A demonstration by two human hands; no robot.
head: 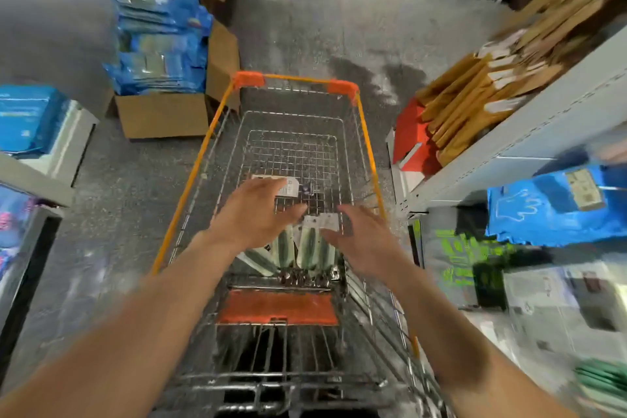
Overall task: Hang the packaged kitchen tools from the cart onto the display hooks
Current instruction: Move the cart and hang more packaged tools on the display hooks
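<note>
A wire shopping cart [217,119] with an orange rim stands in the aisle below me. Several packaged kitchen tools [307,249] with pale green and white card backs lie in a pile at the near end of its basket. One more white-labelled package [290,186] lies further in. My left hand [252,210] hovers over the pile with fingers spread and straight, holding nothing. My right hand [364,241] reaches in from the right, fingers also spread, just above the packages. The view is blurred by motion.
Cardboard boxes [163,114] with blue packs sit on the floor to the left. A grey shelf [529,142] on the right carries wooden boards [475,102] and, lower, blue packets [549,210]. An orange child-seat flap [278,309] closes the cart's near end.
</note>
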